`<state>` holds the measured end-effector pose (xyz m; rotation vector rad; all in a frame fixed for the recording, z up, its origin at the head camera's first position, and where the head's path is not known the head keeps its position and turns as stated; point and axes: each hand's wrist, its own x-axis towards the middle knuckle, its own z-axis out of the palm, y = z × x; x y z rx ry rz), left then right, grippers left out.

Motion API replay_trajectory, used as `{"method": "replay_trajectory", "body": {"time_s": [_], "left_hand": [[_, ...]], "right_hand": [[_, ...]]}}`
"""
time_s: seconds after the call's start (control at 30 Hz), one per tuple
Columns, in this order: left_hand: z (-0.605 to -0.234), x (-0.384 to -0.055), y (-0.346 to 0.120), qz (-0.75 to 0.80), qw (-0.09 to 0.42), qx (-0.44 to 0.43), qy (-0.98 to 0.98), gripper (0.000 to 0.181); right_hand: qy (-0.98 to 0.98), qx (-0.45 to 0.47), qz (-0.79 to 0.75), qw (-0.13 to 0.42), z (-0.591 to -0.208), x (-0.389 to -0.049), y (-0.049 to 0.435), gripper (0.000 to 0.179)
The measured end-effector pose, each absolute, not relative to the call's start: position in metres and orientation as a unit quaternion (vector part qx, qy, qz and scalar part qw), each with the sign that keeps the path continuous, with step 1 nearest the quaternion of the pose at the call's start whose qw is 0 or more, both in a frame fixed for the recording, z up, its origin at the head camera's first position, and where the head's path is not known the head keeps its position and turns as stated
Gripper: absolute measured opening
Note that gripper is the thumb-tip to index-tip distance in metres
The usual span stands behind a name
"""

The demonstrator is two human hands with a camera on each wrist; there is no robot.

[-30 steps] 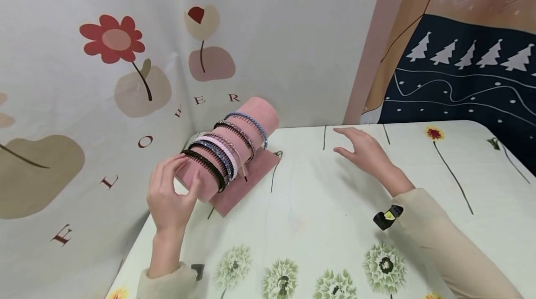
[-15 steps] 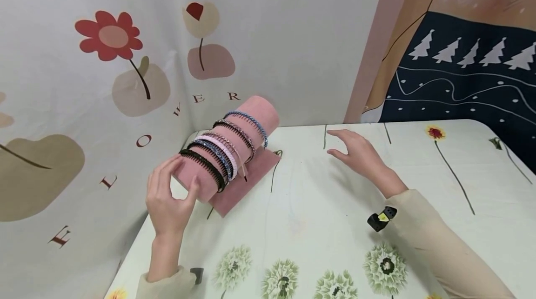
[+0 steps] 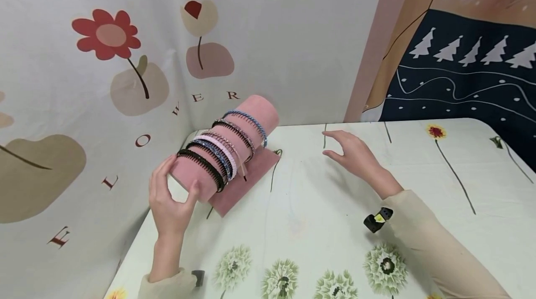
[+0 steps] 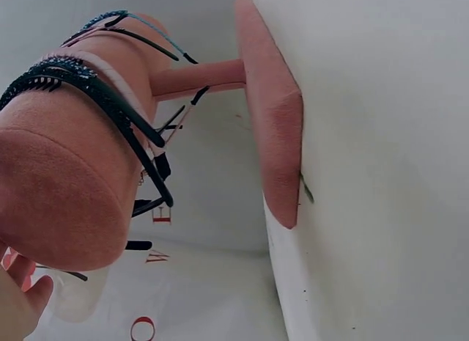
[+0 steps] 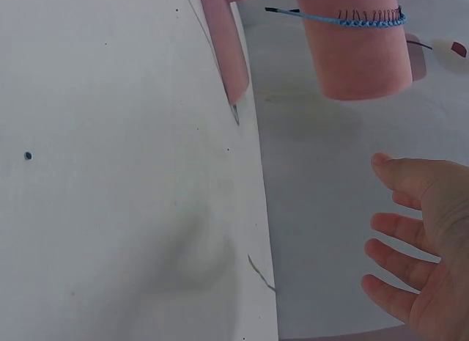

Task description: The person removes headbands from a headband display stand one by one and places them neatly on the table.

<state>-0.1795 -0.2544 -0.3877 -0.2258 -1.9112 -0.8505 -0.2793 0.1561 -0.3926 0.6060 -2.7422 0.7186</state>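
White table [image 3: 301,187] under pink stand [image 3: 261,109], floral backdrop [image 3: 293,48] behind it, dark tree-print cloth [image 3: 456,89] well off right. Headbands [image 3: 219,154] ring stand's roll: blue far end, lilac between, black nearest left hand [image 3: 169,201]! That hand spread round stand's near end, contact unclear; right hand [image 3: 356,157] loose-fingered, well apart from stand.

Holding left hand [image 3: 170,206] upright at lower left, bare wrist [image 3: 168,249] below, with left fingers [image 3: 157,182] pointing up in a loose bend and left thumb [image 3: 193,192] spread well apart. Holding right arm [image 3: 439,238], sleeved, slantwise up and leftward from lower right. Holding right hand [image 3: 357,155] slack at its end, with right fingers [image 5: 398,262] separated, lightly curved, and right thumb [image 5: 407,176] extended.
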Motion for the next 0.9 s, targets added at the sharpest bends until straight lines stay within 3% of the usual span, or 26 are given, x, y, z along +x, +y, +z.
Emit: {"method": "replay_trajectory", "body": {"time_s": [0.37,0.9], "left_hand": [[-0.387,-0.174,-0.249,-0.378,0.487,-0.091,-0.782,0.073],[-0.376,-0.164,-0.237,-0.475,0.461,-0.114,-0.74,0.066]], "right_hand": [[-0.934,0.216,0.261,0.115,-0.394,-0.279,0.144,0.056],[-0.921,0.219,0.303,0.106,-0.398,-0.277,0.11,0.053]]}}
